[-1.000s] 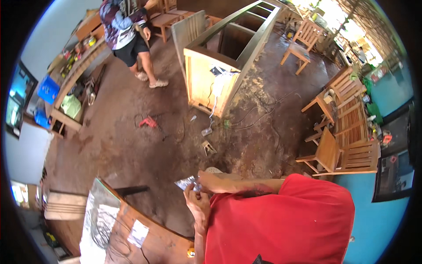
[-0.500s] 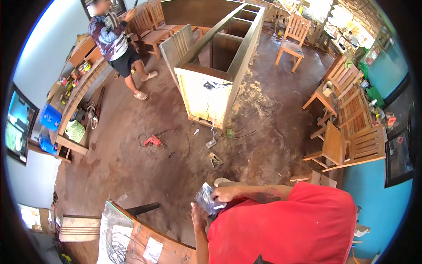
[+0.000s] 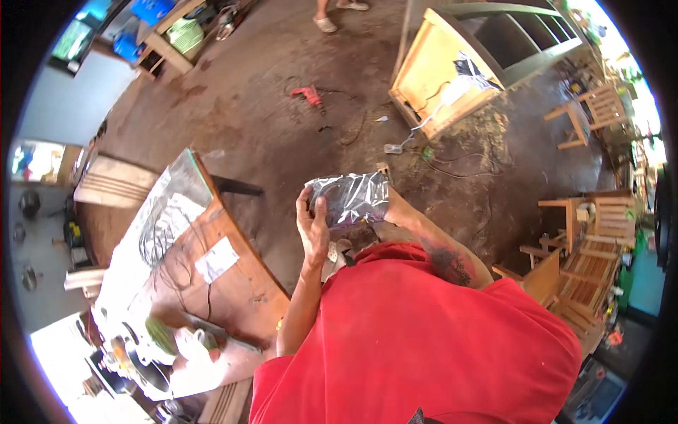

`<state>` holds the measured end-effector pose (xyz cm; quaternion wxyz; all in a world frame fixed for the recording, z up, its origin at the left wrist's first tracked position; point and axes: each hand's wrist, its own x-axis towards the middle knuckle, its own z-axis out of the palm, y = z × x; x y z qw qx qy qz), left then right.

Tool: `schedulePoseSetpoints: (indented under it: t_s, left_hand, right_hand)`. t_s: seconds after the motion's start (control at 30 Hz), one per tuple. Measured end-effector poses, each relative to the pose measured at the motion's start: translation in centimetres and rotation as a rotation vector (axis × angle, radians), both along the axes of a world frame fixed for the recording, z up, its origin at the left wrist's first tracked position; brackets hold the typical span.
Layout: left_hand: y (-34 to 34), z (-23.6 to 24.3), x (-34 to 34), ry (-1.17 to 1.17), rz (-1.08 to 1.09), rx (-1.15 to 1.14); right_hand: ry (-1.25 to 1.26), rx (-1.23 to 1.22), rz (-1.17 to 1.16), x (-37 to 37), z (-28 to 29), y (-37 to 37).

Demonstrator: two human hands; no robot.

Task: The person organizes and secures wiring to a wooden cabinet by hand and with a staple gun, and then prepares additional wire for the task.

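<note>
Packet's been spreading out since half a second ago: it was bunching up in both hands low down near the shirt, now the clear plastic packet (image 3: 351, 198) is stretching wide out in front of the red shirt (image 3: 417, 332). Wearer's view is swinging too, so more of the worktop (image 3: 258, 293) is showing on the left and the wooden cabinet (image 3: 417, 81) is sitting further right.

Packet is hanging over the floor, off the worktop, one hand at each end. My read: the two-ended grip is keeping the thin film spread and stopping it folding; palms seem to be carrying what little weight there is.

Left hand (image 3: 313, 226): thumb standing apart from the fingers (image 3: 304, 201), thumb lying over the near left corner, the others curling round that end. Looks like a light clamp on the film. Right hand (image 3: 397, 209): closing in on the right end, but its fingers are hiding behind shiny plastic; can't tell how far open.

Worktop is carrying a loose coil of cable (image 3: 157, 239) and a white sheet (image 3: 217, 260), both lying left of the left forearm. Red power tool (image 3: 307, 95) is lying on the floor beyond.
</note>
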<state>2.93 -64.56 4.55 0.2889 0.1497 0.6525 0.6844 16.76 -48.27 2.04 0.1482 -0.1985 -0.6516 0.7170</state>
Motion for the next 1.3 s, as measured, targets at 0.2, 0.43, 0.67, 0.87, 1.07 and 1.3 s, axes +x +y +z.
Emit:
schedulePoseSetpoints:
  t_s: [0.2, 0.43, 0.67, 0.87, 1.07, 1.3]
  left_hand:
    - [-2.8, -1.0, -2.8, 0.027, 0.309, 0.079]
    - [-8.2, -1.8, -5.7, -0.067, 0.556, 0.155]
    - [-12.7, -1.9, -4.4, -0.153, 0.691, 0.186]
    - [-18.2, -1.8, -3.8, -0.044, 0.915, 0.084]
    - [-26.4, -2.0, -3.6, 0.002, 1.142, 0.035]
    - [-35.7, -5.3, -5.2, 0.054, 1.291, -0.067]
  right_hand:
    - [-0.183, -0.372, 0.035, 0.0, 1.1, 1.5]
    - [0.171, -0.657, -0.092, 0.6, 5.6, 6.9]
    - [0.133, -0.804, -0.396, -0.4, 10.3, 9.3]
    - [0.718, -1.042, 0.265, 3.9, 15.6, 19.7]
    - [0.751, -0.579, 0.162, 9.8, 28.4, 27.0]
    - [0.714, -0.126, -0.284, 17.8, 38.1, 34.1]
